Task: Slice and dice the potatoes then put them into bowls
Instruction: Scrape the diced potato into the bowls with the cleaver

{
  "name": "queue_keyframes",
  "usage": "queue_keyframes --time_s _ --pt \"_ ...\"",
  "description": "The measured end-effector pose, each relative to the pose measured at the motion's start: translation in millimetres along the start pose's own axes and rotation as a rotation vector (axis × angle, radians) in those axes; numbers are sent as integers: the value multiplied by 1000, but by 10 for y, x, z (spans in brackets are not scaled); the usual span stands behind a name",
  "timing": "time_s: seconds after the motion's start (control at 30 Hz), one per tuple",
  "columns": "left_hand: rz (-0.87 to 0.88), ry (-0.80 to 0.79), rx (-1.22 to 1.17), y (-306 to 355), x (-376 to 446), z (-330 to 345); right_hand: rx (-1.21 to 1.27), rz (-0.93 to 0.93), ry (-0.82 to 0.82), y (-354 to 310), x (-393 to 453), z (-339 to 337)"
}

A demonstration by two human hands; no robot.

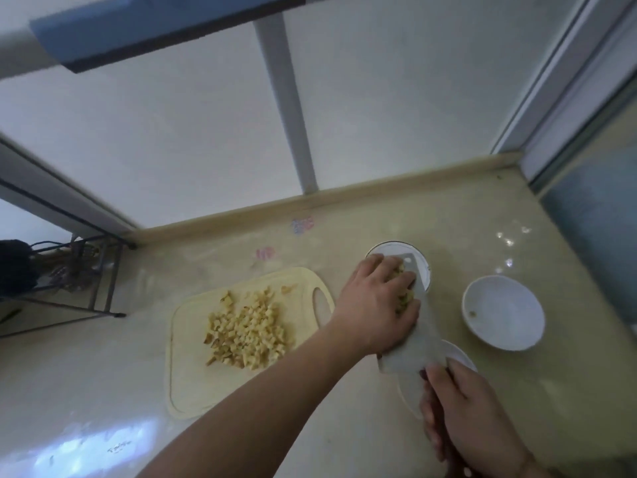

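Three white bowls sit on the beige counter [344, 426]. Her right hand [462, 412] grips the cleaver [418, 339] by its handle, the blade lying flat above the far bowl [425, 267]. Her left hand [377, 305] curls over a heap of dice [406, 294] on the blade, holding it there. Most diced potato [246, 331] lies piled on the board [193, 384], left of the hands. One bowl [503, 312] stands at right; another [460, 355] lies under the cleaver.
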State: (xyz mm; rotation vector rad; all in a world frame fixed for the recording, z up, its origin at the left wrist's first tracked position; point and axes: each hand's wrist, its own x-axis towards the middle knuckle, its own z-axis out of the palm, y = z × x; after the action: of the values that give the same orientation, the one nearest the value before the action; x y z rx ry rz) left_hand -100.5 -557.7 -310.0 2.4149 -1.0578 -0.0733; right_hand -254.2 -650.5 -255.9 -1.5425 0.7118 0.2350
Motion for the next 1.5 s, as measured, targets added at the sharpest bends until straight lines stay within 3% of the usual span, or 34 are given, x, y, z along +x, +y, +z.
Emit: queue_keyframes --time_s 0.3,0.47,0.83,1.5 --pt "-46 -143 -115 17 291 140 201 153 -12 -84 181 -151" --pt "-56 -146 -181 -19 384 162 212 223 -42 -145 233 -209" --pt "18 -122 -302 -198 533 372 93 274 -36 -227 235 -285" --pt "195 -13 -135 -415 646 574 -276 293 -16 -270 -35 -725"
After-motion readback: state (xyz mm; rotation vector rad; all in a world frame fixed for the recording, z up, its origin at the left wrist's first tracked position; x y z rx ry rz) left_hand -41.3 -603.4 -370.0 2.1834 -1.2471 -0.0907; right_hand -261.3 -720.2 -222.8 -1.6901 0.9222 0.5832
